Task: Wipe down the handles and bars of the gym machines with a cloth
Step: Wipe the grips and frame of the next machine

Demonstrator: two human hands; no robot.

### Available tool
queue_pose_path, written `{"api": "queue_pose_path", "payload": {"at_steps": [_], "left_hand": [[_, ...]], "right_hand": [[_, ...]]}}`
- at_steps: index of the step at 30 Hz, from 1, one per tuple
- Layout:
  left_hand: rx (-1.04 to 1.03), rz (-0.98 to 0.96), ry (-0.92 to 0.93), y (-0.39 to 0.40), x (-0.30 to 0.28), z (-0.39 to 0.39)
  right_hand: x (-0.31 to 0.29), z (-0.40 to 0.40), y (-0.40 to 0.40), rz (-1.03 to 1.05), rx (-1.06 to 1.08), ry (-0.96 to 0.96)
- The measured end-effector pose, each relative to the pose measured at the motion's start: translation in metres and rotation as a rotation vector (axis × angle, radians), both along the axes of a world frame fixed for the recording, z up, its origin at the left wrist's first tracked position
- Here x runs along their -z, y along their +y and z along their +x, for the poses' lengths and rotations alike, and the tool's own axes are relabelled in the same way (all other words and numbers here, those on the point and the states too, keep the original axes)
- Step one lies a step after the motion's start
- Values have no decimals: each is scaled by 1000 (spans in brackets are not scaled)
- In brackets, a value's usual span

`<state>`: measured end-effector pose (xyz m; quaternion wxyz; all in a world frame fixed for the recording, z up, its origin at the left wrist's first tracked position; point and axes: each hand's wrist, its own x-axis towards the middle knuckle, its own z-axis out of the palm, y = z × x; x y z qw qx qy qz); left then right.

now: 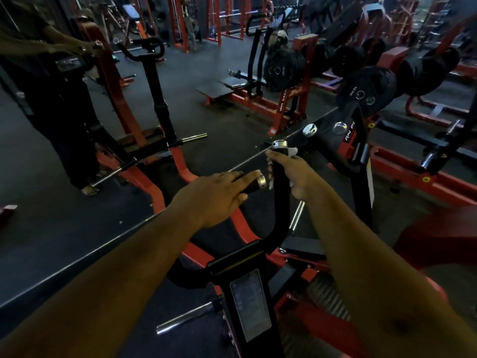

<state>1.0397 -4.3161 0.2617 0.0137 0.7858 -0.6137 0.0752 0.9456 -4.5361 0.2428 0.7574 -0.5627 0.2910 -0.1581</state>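
A black U-shaped handlebar rises from the machine post (247, 301) in front of me, with chrome caps on both ends. My left hand (216, 197) lies over the left handle (255, 183), its fingers stretched along the grip. My right hand (291, 171) grips the upright right handle (280, 161) with a white cloth (293, 152) wrapped between palm and bar. Bits of cloth show above and below my fingers. The chrome cap (279, 144) of that handle sticks out above my hand.
A person (51, 94) stands at the left by an orange-framed machine (124, 112). Weight plates (366, 91) hang on racks at the right. More orange machines and benches fill the far floor. A chrome bar (188, 319) juts out low near the post.
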Motion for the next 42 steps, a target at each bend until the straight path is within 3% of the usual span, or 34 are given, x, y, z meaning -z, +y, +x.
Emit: {"api": "queue_pose_path", "payload": {"at_steps": [3,6,11,16,22,24,27,28,30,35,40,42], "left_hand": [[-4,2,-16,3,1,-1],[-13,-8,-23,3,2,-2],[-10,18,-14,-1,0,-1],[-9,-2,0,3,-2,-5],[-19,3,-8,2,-2,-3],[-13,11,-4,2,-2,-4],[-8,1,-3,4,-3,-5],[-9,3,-3,4,-4,-5],[-19,6,-4,5,-2,-5],[-37,24,9,2,-1,-3],[-34,15,1,5,-3,-5],[-44,9,-2,7,0,-5]], "right_hand": [[10,-2,4,25,8,-50],[39,-7,23,-139,178,-88],[49,-15,35,-371,251,75],[38,-34,22,60,-60,28],[76,-48,75,-435,355,48],[79,-45,72,-323,327,95],[72,-57,51,180,37,108],[72,-62,46,261,-23,82],[77,-68,52,234,3,27],[98,-70,110,-53,394,-33],[101,-73,108,362,285,35],[104,-78,106,394,237,46]]}}
